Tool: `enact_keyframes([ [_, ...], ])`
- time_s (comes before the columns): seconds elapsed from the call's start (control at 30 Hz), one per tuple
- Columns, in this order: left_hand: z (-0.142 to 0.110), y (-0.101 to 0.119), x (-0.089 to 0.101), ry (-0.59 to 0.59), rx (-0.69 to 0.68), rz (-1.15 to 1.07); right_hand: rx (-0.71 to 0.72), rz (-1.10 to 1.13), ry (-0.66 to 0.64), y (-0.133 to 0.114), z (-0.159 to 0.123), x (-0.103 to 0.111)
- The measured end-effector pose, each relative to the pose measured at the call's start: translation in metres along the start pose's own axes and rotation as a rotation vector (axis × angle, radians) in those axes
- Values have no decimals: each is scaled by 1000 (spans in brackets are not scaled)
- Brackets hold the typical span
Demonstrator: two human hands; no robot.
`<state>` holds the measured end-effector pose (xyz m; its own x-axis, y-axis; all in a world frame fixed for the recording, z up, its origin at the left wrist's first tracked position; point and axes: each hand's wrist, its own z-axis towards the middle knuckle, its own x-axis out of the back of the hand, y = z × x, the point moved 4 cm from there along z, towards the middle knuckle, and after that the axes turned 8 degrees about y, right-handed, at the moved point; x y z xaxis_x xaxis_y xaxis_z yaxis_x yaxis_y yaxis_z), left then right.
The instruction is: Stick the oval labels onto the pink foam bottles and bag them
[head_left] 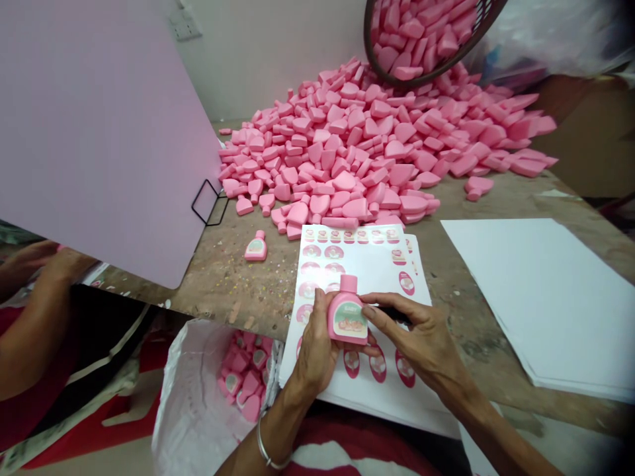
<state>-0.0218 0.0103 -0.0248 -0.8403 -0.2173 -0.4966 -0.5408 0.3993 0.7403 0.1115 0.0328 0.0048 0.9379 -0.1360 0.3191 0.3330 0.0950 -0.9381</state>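
My left hand (315, 350) grips a pink bottle-shaped foam piece (347, 314), which stands upright and has a green-and-cream label on its front. The fingertips of my right hand (417, 330) reach the piece's right edge, and a dark slim object (393, 316) lies under those fingers. Beneath both hands is a white sheet of round pink stickers (347, 264), with another sheet under it. A labelled pink piece (256, 248) lies on the worktop to the left of the sheet.
A large heap of unlabelled pink pieces (357, 145) spills from a tilted brown basket (421, 39). A white bag (193, 403) holds labelled pieces. White boards (540, 304) lie at right. A lilac board (99, 132) stands on a wire stand (209, 201), and a co-worker's hands (44, 264) show at left.
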Motion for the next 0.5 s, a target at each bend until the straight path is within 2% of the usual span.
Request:
enact_keyframes([
  [0.2, -1, 1, -1, -9, -15, 35, 16, -5, 11, -1, -1, 0],
  [0.3, -4, 4, -2, -67, -66, 126, 44, -26, 10, 0, -2, 0],
  [0.4, -6, 7, 0, -115, -98, 240, 135, -113, 21, 5, 0, 3],
  [0.5, -6, 9, 3, -116, -111, 238, 266, -308, 136, 9, 3, 11],
])
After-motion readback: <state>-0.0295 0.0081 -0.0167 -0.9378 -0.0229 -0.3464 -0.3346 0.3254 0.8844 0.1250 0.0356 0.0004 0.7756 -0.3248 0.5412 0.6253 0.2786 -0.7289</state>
